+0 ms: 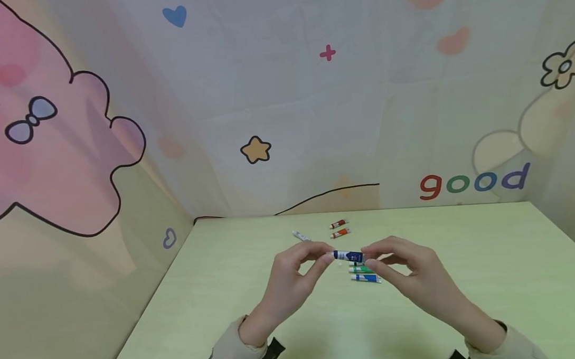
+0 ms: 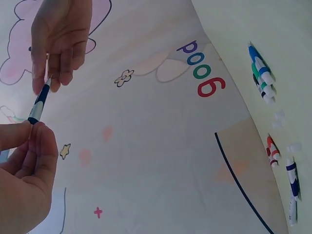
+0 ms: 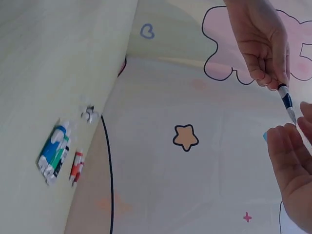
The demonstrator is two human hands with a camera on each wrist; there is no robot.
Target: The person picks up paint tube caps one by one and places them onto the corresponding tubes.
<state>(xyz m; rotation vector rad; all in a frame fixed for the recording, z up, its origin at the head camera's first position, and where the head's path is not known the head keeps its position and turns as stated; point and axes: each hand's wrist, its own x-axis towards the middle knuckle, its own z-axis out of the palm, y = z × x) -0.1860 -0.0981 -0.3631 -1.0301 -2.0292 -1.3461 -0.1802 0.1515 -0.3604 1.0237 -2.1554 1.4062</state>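
A small dark blue and white paint tube (image 1: 348, 256) is held up level above the table, between both hands. The left hand (image 1: 296, 275) pinches its cap end between thumb and fingertips. At the flat tail end, the thumb and fingers of the right hand (image 1: 415, 268) grip the tube. Both wrist views show the same tube (image 2: 39, 102) spanning from hand to hand. Behind and below it lie a green tube (image 1: 359, 269) and a blue tube (image 1: 367, 278), side by side with a black-marked one mostly hidden in the head view.
Farther back on the pale green table (image 1: 207, 293) lie a dark red tube (image 1: 339, 223) and an orange-red tube (image 1: 340, 233). A whitish tube (image 1: 301, 236) lies to their left, near the left hand. A printed cloth (image 1: 290, 95) hangs behind the table.
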